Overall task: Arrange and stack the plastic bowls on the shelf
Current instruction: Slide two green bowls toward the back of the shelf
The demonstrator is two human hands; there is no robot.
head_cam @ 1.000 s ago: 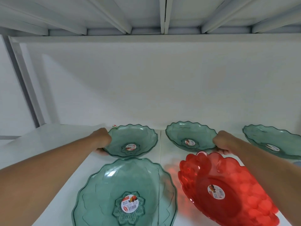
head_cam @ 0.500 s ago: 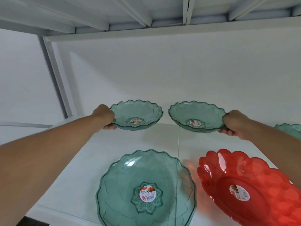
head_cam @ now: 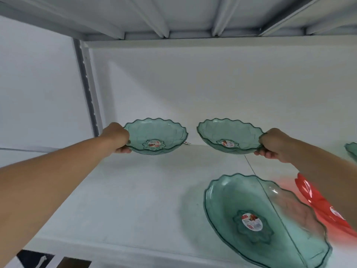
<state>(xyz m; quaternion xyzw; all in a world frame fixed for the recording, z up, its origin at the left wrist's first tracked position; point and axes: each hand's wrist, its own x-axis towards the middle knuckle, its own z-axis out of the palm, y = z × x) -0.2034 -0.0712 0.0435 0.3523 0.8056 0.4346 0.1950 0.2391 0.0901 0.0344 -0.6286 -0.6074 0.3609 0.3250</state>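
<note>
Two small green scalloped plastic bowls hang side by side above the white shelf (head_cam: 135, 200). My left hand (head_cam: 117, 137) grips the left rim of the left small green bowl (head_cam: 156, 136). My right hand (head_cam: 274, 144) grips the right rim of the right small green bowl (head_cam: 229, 135). A narrow gap separates the two bowls. A large green bowl (head_cam: 260, 219) with a round sticker lies on the shelf at the lower right. A red bowl (head_cam: 316, 202) lies beyond it, partly hidden by my right forearm.
Another green bowl (head_cam: 351, 151) shows only its edge at the far right. The white back wall stands close behind the held bowls. A grey upright post (head_cam: 87, 89) marks the shelf's left end, and the upper shelf's underside (head_cam: 173, 16) runs overhead.
Both small green bowls have risen off the shelf in my hands and shifted left. The view has swung left, so the large green and red bowls now sit at the right.
</note>
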